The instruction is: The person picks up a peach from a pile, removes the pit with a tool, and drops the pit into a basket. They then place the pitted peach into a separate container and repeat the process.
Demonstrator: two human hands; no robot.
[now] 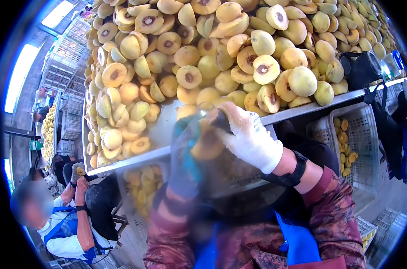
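Observation:
Halved yellow fruits (189, 77), many with a brown pit showing, are heaped on a metal table (164, 125) in front of me. Just over the table's near edge, my right hand (248, 134), in a white glove, has its fingers closed around something dark that I cannot make out. My left hand (185, 148), in a teal and grey glove, is smeared by motion beside it. A blurred fruit half (208, 143) shows between the two hands; which fingers hold it is unclear.
Crates with fruit pieces stand below the table edge, one at right (360, 139) and one at left (143, 188). A co-worker (69, 224) sits at lower left, hands near the table corner. A black bag (362, 69) lies at the table's right end.

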